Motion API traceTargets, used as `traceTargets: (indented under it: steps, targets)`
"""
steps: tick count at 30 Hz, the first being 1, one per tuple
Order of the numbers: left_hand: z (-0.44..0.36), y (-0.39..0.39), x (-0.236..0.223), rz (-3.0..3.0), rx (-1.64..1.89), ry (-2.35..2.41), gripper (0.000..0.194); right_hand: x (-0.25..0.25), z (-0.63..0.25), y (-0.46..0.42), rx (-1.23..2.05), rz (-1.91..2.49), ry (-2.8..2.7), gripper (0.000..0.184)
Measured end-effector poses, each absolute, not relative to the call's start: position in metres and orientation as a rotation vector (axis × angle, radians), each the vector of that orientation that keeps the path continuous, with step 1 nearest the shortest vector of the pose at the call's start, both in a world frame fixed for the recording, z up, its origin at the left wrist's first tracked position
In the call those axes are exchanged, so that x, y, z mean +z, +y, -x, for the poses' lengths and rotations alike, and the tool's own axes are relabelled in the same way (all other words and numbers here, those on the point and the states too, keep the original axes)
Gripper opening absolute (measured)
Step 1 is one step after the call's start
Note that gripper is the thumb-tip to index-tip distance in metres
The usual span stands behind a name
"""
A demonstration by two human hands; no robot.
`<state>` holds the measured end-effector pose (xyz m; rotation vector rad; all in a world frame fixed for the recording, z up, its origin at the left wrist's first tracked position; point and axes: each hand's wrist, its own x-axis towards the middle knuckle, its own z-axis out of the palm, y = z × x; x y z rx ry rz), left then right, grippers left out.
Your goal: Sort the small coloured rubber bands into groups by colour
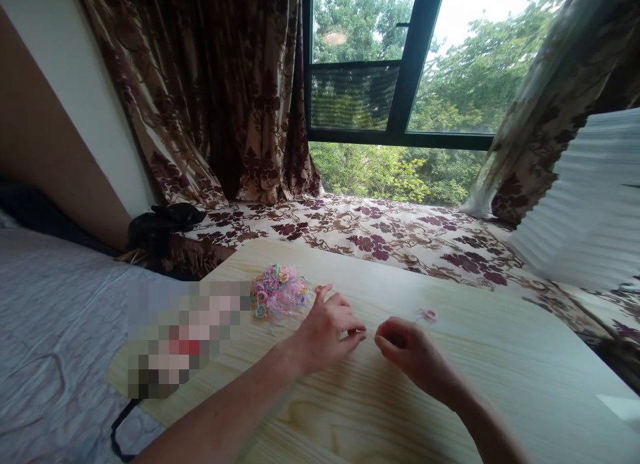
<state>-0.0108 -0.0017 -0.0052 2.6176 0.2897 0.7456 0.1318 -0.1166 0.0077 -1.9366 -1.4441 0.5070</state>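
My left hand [333, 329] is over the wooden-topped table [310, 411], thumb and fingertips drawn close together; anything between them is too small to make out. Its little finger sticks up, with a small orange-pink spot beside it. Facing it, a short gap away, my right hand [407, 349] is curled in, its fingertips largely hidden. Just beyond the left hand lies a tangled pile of small pastel loops [280, 292], like hair ties, with loose threads. A little pink loop or two [427, 314] rests on the tabletop behind my right hand.
A blurred-out, pixelated object [187, 347] with a black strap lies at the table's left edge. Beyond the table is a flowered window seat [370, 234] under a window. Curtains [270, 117] hang on both sides. White ribbed sheeting [590, 204] stands at right; a bed [60, 331] is at left.
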Motion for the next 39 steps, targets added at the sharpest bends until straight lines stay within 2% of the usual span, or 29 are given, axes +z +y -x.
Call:
traceTargets:
  steps: [5,12,19,27,33,39]
  targets:
    - [0.012,0.002,-0.006,-2.654,0.716,0.296,0.015,0.005,-0.137,-0.117,0.471,1.966,-1.495,0.021]
    - [0.025,0.036,0.003,-2.642,0.829,0.614,0.015,0.001,-0.176,-0.126,0.107,2.121,-1.351,0.027]
    - [0.031,0.050,0.004,-2.646,0.805,0.756,0.015,-0.011,-0.167,-0.117,0.091,2.081,-1.529,0.029]
    - [0.016,0.028,-0.004,-2.663,0.782,0.625,0.015,-0.011,-0.158,-0.116,0.079,2.100,-1.530,0.029]
    - [0.006,0.010,-0.004,-2.571,0.853,0.477,0.012,-0.015,-0.144,-0.108,0.288,1.865,-1.383,0.036]
    - [0.005,0.006,-0.007,-2.504,0.855,0.466,0.012,-0.014,-0.132,-0.104,0.313,1.800,-1.483,0.030]
